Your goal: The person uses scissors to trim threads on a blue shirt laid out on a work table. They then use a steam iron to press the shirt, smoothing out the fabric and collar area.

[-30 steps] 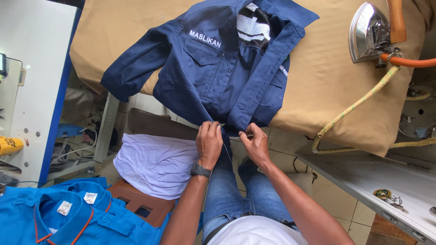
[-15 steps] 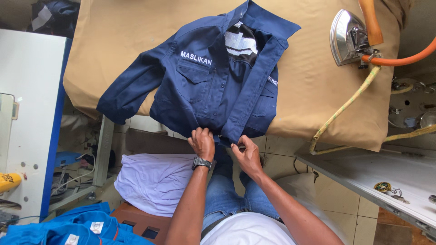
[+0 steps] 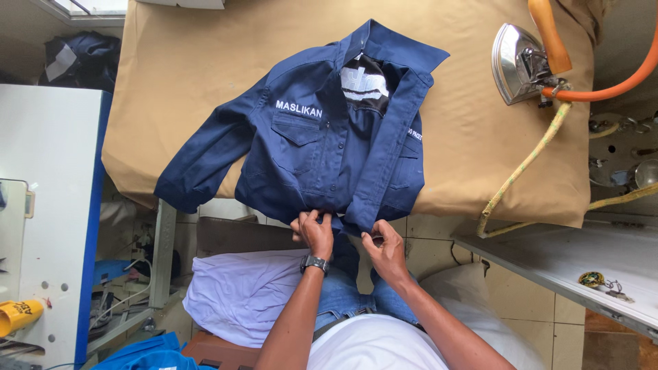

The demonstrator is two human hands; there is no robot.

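Pinching the jacket (image 3: 322, 157) hem, left hand (image 3: 314, 231) and right hand (image 3: 385, 248) grip its near edge; the jacket lies on the desk (image 3: 480, 151), left of the iron (image 3: 519, 63)

There is one navy jacket (image 3: 322, 151) on one desk (image 3: 192, 62) with a tan cover. Two hands are at the jacket hem: one left hand (image 3: 314, 231) and one right hand (image 3: 386, 248). One watch (image 3: 315, 262) is on the left wrist. One iron (image 3: 519, 63) stands on the desk, with one orange hose (image 3: 617, 85). One white cloth (image 3: 240, 294) lies below the desk. One yellow cup (image 3: 17, 316) is at the left edge. One bunch of keys (image 3: 598, 281) lies on one metal shelf (image 3: 548, 253).
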